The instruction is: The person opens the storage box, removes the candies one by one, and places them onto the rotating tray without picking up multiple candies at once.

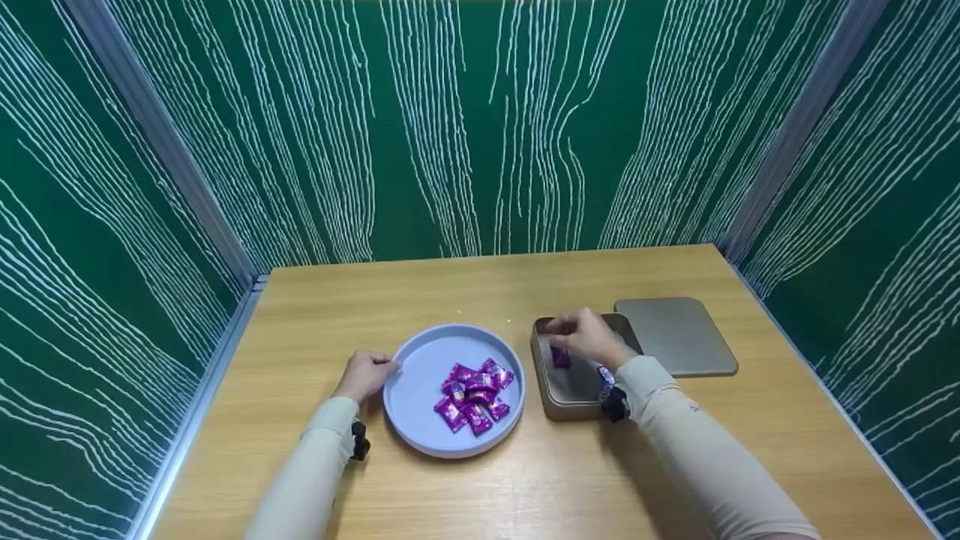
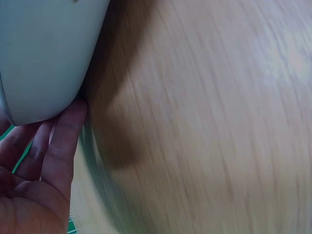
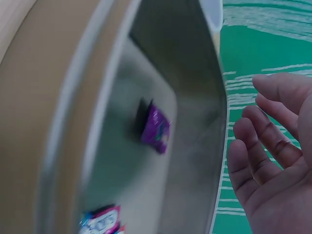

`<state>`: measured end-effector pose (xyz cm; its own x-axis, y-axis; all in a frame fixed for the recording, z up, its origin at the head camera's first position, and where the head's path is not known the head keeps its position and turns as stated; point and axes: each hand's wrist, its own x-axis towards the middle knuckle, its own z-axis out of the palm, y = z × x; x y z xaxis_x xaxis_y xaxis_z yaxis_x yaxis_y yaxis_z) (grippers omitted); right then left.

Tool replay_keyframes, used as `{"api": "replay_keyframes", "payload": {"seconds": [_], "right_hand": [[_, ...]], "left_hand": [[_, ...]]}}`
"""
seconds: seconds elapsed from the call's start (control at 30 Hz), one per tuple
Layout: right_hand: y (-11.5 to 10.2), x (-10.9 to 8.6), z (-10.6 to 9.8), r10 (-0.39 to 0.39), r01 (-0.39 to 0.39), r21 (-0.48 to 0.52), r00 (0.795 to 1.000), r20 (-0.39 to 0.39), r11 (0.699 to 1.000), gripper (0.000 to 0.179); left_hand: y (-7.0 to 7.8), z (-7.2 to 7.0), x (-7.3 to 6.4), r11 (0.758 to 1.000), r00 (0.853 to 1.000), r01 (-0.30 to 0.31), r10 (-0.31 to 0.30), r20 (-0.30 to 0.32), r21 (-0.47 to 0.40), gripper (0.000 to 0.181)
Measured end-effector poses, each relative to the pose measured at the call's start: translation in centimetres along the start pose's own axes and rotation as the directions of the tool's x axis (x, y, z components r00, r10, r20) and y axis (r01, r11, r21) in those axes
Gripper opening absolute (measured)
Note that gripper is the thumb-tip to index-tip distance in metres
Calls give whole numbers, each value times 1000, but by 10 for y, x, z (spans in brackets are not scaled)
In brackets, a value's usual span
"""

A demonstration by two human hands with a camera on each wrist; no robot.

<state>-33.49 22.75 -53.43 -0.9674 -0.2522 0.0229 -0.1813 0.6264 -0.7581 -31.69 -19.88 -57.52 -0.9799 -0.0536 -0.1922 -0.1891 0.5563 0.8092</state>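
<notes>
A round, pale lavender plate (image 1: 412,405) with a raised rim holds a heap of purple wrapped candies (image 1: 477,390). At the plate's left edge, my left hand (image 1: 366,373) grips the rim; the left wrist view shows its fingers (image 2: 62,146) under the plate (image 2: 48,63). Over a rectangular metal tin (image 1: 574,412) hovers my right hand (image 1: 589,339), its fingers loosely bent and nothing between them in the right wrist view. Inside the tin (image 3: 195,107), just below that hand, is one purple candy (image 3: 156,129). Another wrapped candy (image 3: 101,222) lies at the tin's near side, partly cut off.
A flat metal lid (image 1: 679,337) lies on the wooden table (image 1: 480,495), right beside the tin. Green panels (image 1: 480,127) with white lines stand behind the table and on both sides. A narrow strip of table separates plate and tin.
</notes>
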Motion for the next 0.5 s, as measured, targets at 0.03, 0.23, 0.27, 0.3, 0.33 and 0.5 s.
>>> {"api": "replay_keyframes", "payload": {"seconds": [0.03,0.23,0.27,0.3,0.33,0.5], "right_hand": [[3,0,0,9,-9,0,1000,-1,1000,20],[21,1,0,26,-25,-57,999,20,998,27],[23,1,1,25,-23,-68,999,30,997,29],[25,1,1,24,-21,-80,999,40,997,30],[27,1,2,24,-20,-86,999,48,996,32],[34,1,5,41,-33,-101,996,79,994,37]], "left_hand": [[0,0,0,1000,1000,4,-4,1,-1,25],[1,0,2,1000,1000,14,-14,1,1,25],[1,0,2,1000,1000,13,-13,2,2,25],[1,0,2,1000,1000,15,-15,2,1,25],[1,0,2,1000,1000,19,-19,4,-1,25],[0,0,1,1000,1000,24,-24,5,0,26]]}}
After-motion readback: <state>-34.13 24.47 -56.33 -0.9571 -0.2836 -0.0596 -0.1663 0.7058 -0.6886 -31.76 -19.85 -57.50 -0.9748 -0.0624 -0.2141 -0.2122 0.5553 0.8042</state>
